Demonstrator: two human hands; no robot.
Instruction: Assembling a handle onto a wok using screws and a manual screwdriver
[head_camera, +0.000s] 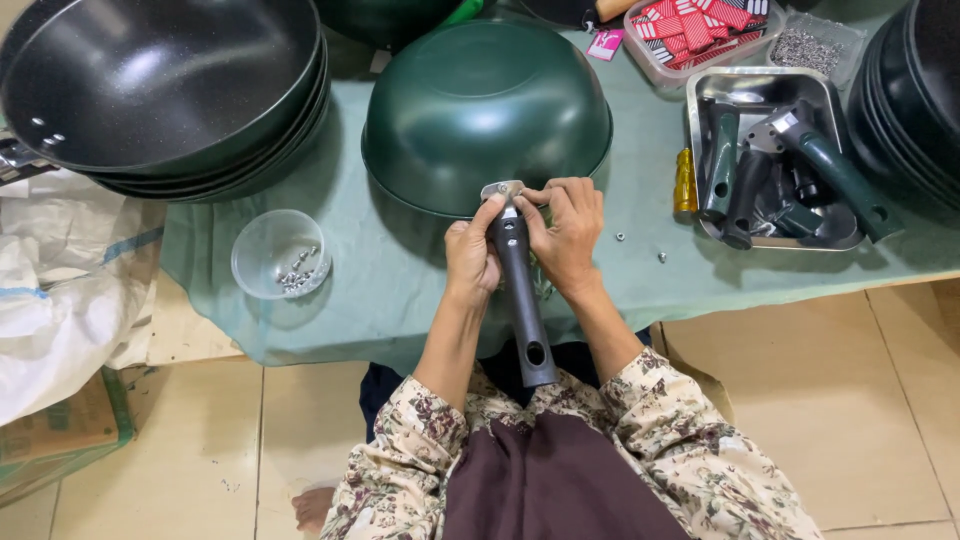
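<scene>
hands: two, left hand (470, 258) and right hand (566, 232) | overturned green pan (486, 105): one | black handle (522, 300) in hand: one | clear bowl (280, 252) of screws: one | steel tray (765, 90) of loose handles: one | yellow screwdriver (684, 181): one | pan stacks: two, left stack (165, 90) and right stack (915, 90)

Both forearms reach forward in floral sleeves, wrists close together. The left hand (472, 258) curls its fingers (489, 216) inward, thumb up. The right hand (568, 235) faces it, bent fingers (560, 192) nearly meeting the left fingertips.
</scene>
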